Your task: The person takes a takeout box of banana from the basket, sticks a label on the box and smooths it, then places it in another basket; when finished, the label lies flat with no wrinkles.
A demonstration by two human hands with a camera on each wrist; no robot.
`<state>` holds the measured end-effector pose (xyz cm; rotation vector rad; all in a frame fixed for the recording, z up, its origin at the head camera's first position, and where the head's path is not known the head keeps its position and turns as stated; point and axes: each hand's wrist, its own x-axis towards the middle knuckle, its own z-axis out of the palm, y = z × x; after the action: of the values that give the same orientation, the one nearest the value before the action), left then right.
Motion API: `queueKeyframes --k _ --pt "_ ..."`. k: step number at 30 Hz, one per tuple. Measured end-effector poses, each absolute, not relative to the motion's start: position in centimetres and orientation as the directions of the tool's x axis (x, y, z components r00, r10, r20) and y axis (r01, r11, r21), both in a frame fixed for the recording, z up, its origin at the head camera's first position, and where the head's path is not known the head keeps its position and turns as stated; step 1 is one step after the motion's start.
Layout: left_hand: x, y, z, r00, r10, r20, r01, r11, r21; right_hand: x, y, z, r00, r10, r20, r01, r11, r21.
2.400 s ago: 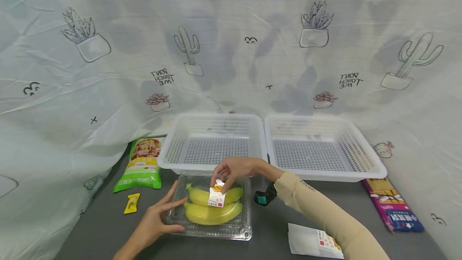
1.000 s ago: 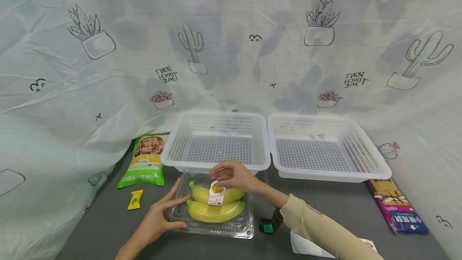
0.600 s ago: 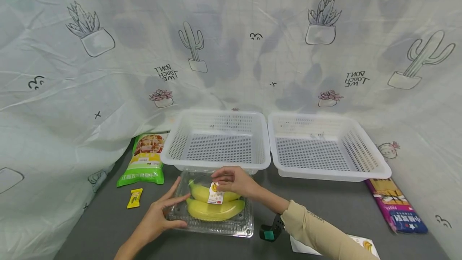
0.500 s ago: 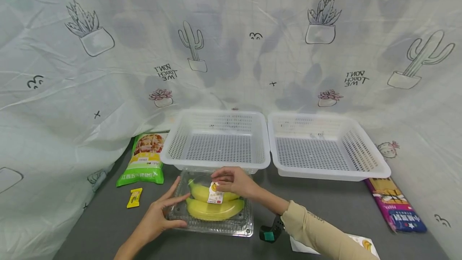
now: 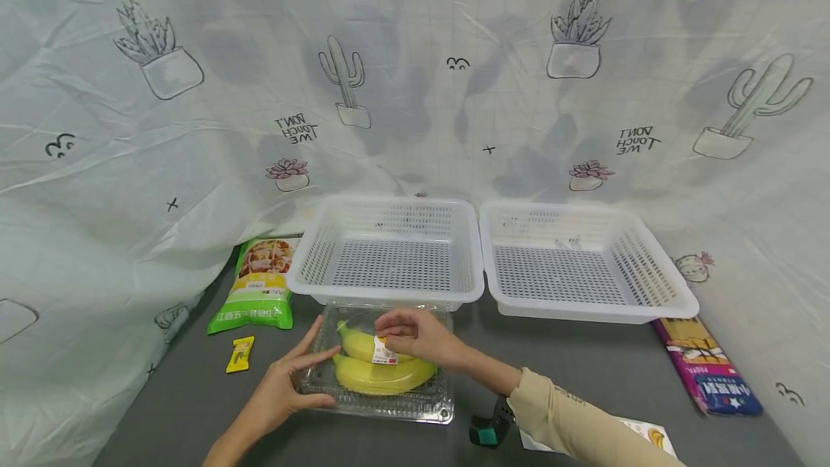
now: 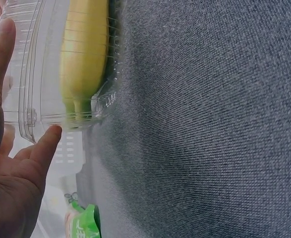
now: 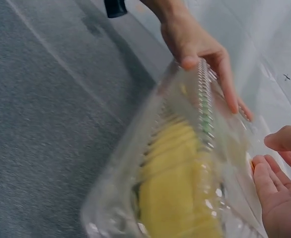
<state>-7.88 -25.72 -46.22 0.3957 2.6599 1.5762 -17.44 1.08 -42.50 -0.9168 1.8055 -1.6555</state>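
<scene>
A clear plastic box (image 5: pixel 363 409) with yellow bananas (image 5: pixel 385 377) inside sits on the grey table, its lid down. My left hand (image 5: pixel 282 384) grips its left side, thumb at the front and fingers spread along the edge and lid. In the left wrist view a fingertip (image 6: pixel 53 134) touches the box near a banana's stem. On the lid lies a white label (image 5: pixel 384 353) with a banana picture. My right hand (image 5: pixel 421 337) rests over the label, fingertips on its upper part, hiding much of it. In the right wrist view its thumb and fingers stand apart.
Two white slotted baskets (image 5: pixel 385 298) stand behind the box. A green-and-yellow food bag (image 5: pixel 259 283) and a small yellow packet (image 5: pixel 241 354) lie left. A purple pasta pack (image 5: pixel 710 373) lies right. A label sheet (image 5: pixel 648 432) is partly under my right sleeve, near a black wrist strap (image 5: pixel 499 424).
My right hand, which earlier pinched the label by its top, has moved slightly down over it and covers more of it. My left hand keeps its place on the box.
</scene>
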Motion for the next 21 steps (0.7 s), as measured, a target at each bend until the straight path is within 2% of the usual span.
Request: queueKeyframes --k 10,17,19,21 --pt "-8.0 -25.7 -46.2 -0.969 0.223 0.106 0.201 0.464 0.863 -15.5 1.1 -42.6 -0.577 -0.815 0.050 -0.115 0.020 -0.993" --pt "-7.9 -25.8 -46.2 -0.966 0.224 0.127 0.221 0.474 0.852 -13.8 1.3 -42.6 -0.552 -0.832 0.057 -0.013 -0.060 -0.998" --pt "-7.9 -25.7 -46.3 -0.965 0.228 0.129 0.226 0.473 0.852 -13.0 1.7 -42.8 -0.559 -0.825 0.086 -0.011 -0.096 -0.995" --pt "-7.8 -25.8 -46.2 -0.963 0.238 0.127 0.228 0.468 0.854 -12.2 2.3 -43.0 -0.566 -0.811 0.148 -0.073 -0.130 -0.989"
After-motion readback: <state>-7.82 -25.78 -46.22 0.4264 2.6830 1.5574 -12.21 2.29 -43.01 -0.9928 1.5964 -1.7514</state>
